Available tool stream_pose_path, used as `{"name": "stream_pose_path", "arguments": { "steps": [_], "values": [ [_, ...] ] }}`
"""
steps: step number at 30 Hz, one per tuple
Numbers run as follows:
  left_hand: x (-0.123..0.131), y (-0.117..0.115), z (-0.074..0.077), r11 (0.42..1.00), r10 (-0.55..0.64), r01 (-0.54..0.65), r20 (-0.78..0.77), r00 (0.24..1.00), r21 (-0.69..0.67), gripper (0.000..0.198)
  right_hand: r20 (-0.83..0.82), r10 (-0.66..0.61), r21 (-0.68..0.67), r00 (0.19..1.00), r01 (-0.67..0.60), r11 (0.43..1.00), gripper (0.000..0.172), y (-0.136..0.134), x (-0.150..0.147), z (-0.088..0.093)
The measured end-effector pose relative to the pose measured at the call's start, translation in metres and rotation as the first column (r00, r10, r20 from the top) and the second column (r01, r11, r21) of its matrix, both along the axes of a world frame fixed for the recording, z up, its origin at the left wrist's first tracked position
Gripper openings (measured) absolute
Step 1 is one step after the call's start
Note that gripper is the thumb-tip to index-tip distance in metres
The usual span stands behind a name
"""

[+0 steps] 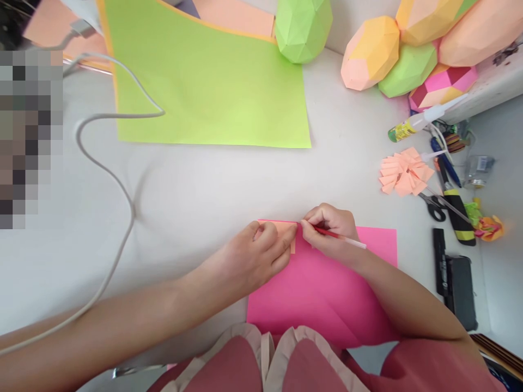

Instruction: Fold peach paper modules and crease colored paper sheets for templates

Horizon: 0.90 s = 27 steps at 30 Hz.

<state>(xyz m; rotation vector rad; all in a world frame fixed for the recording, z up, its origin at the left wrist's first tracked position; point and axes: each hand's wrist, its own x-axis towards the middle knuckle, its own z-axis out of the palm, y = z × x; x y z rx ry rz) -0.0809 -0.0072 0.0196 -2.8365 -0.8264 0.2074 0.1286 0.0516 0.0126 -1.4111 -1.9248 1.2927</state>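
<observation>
A pink paper sheet (327, 288) lies on the white table in front of me. At its top left corner sits a small peach paper piece (286, 231). My left hand (257, 256) presses that piece down with its fingertips, fingers curled together. My right hand (330, 226) is closed around a red pen (343, 238), whose tip touches the sheet right beside the peach piece.
A large green sheet (208, 81) lies at the back, with a white cable (114, 179) curving to its left. Faceted paper shapes (370, 51) stand at the back right. Peach cut-outs (404, 173), a glue bottle (425, 121), scissors (435, 206) and a black stapler (457, 283) lie at the right.
</observation>
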Motion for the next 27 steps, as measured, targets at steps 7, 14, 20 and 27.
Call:
{"name": "stream_pose_path", "arguments": {
  "steps": [7, 14, 20, 27],
  "values": [
    [-0.0004, -0.0007, 0.0003, 1.000, 0.001, -0.001, 0.019, 1.000, -0.018, 0.063, 0.005, -0.008, 0.007, 1.000, 0.008, 1.000, 0.022, 0.0001, -0.0004, -0.0003],
    [-0.0001, -0.0003, 0.0005, 1.000, -0.001, 0.001, 0.011, 1.000, -0.006, 0.064, 0.026, 0.018, 0.011, 0.999, -0.018, 1.000, 0.021, 0.0006, 0.0015, -0.0021],
    [-0.0018, 0.0015, 0.0047, 1.000, -0.020, 0.020, -0.013, 1.000, -0.005, 0.064, 0.024, 0.012, 0.011, 1.000, -0.012, 1.000, 0.022, -0.0002, 0.0013, -0.0020],
    [-0.0018, 0.0012, 0.0038, 1.000, -0.013, 0.014, 0.013, 1.000, -0.018, 0.062, 0.006, 0.016, 0.006, 1.000, -0.016, 1.000, 0.021, 0.0002, 0.0006, -0.0013]
  ]
}}
